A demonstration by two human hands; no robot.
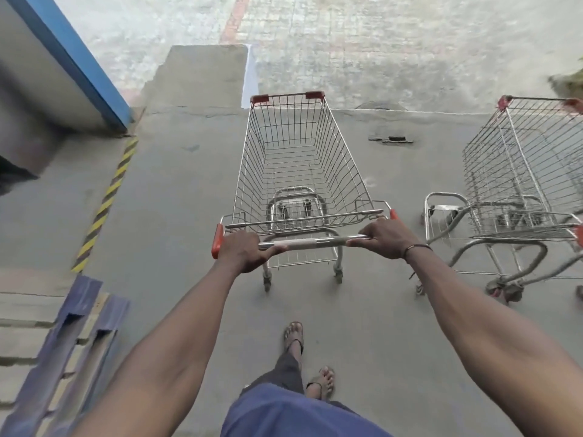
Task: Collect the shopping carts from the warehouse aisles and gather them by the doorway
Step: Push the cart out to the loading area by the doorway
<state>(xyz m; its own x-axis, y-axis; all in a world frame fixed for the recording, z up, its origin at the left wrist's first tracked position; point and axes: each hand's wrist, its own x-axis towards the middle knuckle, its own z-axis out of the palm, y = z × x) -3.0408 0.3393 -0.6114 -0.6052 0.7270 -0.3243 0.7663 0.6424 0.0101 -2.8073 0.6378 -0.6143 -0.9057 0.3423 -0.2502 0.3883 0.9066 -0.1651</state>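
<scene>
**Both hands on the cart handle**

I held the cart (299,171) by its handle bar (310,242), one hand at each end. My left hand (244,252) gripped the bar just inside the red end cap (217,239), fingers curled over the top and thumb along the bar. My right hand (383,236) was wrapped round the bar near the other end, with a thin dark band (416,248) on that wrist. The basket of the cart was bare wire with red corner pieces at the front, and it stood on the grey concrete floor (176,190) straight in front of me.

A second cart (520,184) stood to my right, near mine but apart from it, facing the same way. To my left ran a yellow and black striped line (107,203) on the floor, with a blue-edged wall (79,61) beyond it. Ahead, the concrete gave way to pale paving (394,42). My sandalled feet (295,334) showed below the handle.
</scene>
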